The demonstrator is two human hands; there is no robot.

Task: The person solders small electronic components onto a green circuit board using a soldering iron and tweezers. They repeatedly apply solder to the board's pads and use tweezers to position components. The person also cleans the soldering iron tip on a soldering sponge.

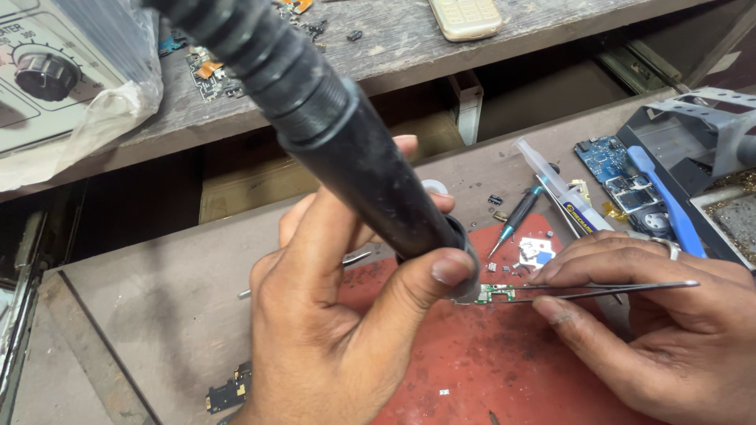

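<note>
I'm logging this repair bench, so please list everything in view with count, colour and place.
hot-air handle: 1, black, in left hand, nozzle at board
small circuit board: 1, green, on mat
tweezers: 1, silver, in right hand, tips at board
mat: 1, red, on bench
syringe: 1, clear, right of centre
phone boards: 2, blue, far right
keypad phone: 1, beige, upper shelf
left hand: 1
right hand: 1

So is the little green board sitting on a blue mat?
No, the little green board lies on a red mat, pinched by tweezers.
</note>
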